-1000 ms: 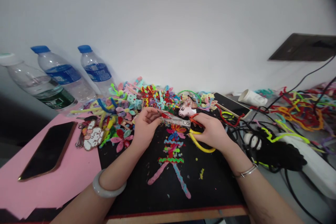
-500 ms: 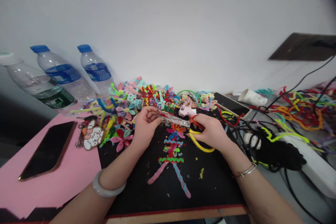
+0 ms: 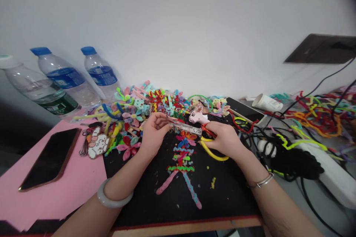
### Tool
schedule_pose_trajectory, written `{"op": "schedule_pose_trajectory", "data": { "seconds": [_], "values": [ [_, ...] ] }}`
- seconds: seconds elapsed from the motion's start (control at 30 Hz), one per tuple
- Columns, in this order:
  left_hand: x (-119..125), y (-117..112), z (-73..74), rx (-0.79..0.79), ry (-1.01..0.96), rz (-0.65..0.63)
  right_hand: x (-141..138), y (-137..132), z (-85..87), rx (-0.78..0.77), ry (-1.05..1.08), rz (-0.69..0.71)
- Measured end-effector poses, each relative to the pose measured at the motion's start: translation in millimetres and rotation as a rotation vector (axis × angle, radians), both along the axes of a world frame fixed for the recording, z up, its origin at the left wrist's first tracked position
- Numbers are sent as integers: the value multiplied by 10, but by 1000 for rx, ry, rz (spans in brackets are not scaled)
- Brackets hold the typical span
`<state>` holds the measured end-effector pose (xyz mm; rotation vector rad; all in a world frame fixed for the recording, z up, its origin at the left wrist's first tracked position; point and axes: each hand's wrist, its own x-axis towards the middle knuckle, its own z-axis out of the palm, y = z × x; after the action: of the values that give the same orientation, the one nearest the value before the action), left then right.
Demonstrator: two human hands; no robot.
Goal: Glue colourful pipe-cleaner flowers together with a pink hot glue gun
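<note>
My right hand (image 3: 226, 139) is wrapped round a pair of scissors (image 3: 189, 127), with one orange and one yellow handle loop. Their blades point left to the fingers of my left hand (image 3: 155, 129). The left thumb and fingertips are pinched together by the blade tips; what lies between them is too small to make out. Below the blades, flat on the black mat (image 3: 130, 200), rests a pipe-cleaner figure (image 3: 182, 161) with a flower, wavy blue and green bands and two leg-like strips. Behind the scissors lies a white glue gun (image 3: 198, 116), partly covered by my right hand.
A heap of coloured pipe-cleaner flowers (image 3: 136, 105) runs along the wall. Bottles (image 3: 102, 76), a phone (image 3: 51, 159) and a beaded keychain (image 3: 97, 144) are at left. Another phone (image 3: 246, 110), a paper cup (image 3: 267, 103), black cables and a white power strip (image 3: 333, 177) are at right.
The scissor blades look slightly closer together than before. Both hands stay in almost the same place, and the view has shifted a little.
</note>
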<state>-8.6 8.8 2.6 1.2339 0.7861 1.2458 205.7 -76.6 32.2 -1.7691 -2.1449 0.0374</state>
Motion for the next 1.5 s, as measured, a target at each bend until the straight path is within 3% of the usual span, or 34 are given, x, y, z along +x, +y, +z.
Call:
{"op": "schedule_pose_trajectory", "data": {
  "seconds": [0.43, 0.73, 1.5],
  "values": [
    [-9, 2, 28, 76, 70, 72, 2, -4, 22, 91, 53, -166],
    [14, -9, 36, 55, -13, 95, -36, 9, -27, 85, 94, -52],
    [24, -30, 3, 1, -33, 44, -85, 5, -36, 144, 69, -48]
  ]
}}
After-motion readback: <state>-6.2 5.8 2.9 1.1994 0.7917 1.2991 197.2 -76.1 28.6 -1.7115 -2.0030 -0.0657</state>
